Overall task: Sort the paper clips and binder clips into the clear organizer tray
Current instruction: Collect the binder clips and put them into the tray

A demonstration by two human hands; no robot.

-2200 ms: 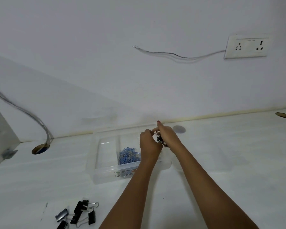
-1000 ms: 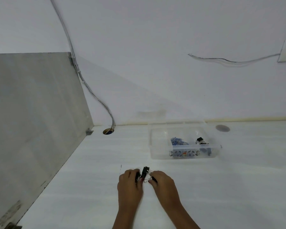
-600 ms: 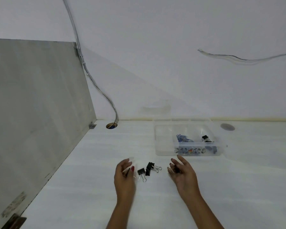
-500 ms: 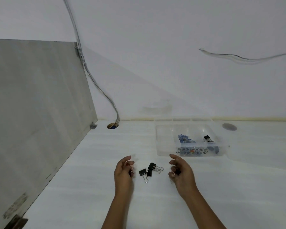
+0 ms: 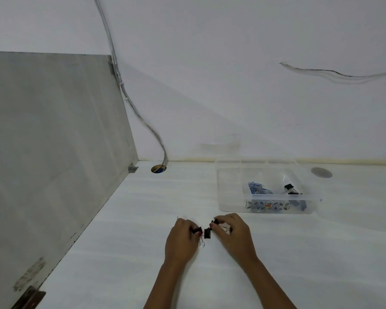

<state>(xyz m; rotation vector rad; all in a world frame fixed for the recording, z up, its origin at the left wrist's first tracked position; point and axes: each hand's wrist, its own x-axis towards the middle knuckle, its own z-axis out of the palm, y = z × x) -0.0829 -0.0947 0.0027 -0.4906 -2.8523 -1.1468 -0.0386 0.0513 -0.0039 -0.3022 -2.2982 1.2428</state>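
1. the left hand is pinching a black binder clip at its fingertips, and the right hand is closing narrowly on another by its thumb; a 3rd clip is lying on the white desk between them.
2. the clips are small and springy, so a loose pinch is risking one flicking away or tangling its wire handle with the middle one.
3. the clear organizer tray is sitting well beyond the right hand, holding blue paper clips and 1 binder clip in a neighbouring compartment; a careless drop is risking mixing them.
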